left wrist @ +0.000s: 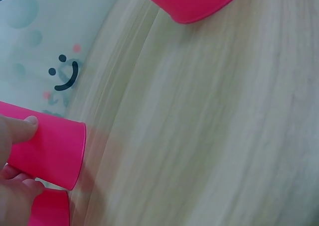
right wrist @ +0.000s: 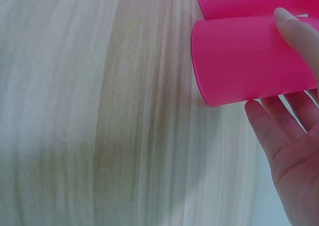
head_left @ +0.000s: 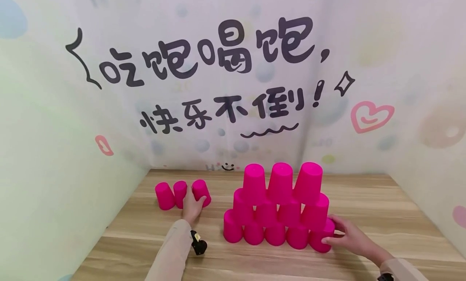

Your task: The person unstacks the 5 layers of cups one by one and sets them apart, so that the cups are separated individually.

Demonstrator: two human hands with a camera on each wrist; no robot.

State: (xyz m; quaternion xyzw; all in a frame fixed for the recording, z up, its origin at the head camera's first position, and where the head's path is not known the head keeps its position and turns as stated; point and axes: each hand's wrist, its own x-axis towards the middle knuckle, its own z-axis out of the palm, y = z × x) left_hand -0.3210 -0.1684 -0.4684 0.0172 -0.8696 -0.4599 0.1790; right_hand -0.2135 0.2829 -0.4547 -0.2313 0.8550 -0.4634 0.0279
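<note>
Upside-down pink cups form a stepped stack on the right half of the table, with three cups on top, such as the middle one (head_left: 281, 183), over two rows of several. My right hand (head_left: 351, 237) grips the bottom row's rightmost cup (right wrist: 249, 61), thumb on its near side, fingers round the other. To the left stand three more upside-down pink cups. My left hand (head_left: 193, 204) holds the right one (head_left: 201, 192) between thumb and fingers; it leans slightly. The middle cup (head_left: 179, 194) is partly hidden by that hand, and the left cup (head_left: 165, 196) stands beside it.
A wood-grain table (head_left: 120, 248) lies under the cups. A printed white backdrop (head_left: 218, 151) with dark lettering rises behind it, and side panels (head_left: 47, 151) border it. Bare wood shows between the left cups and the stack.
</note>
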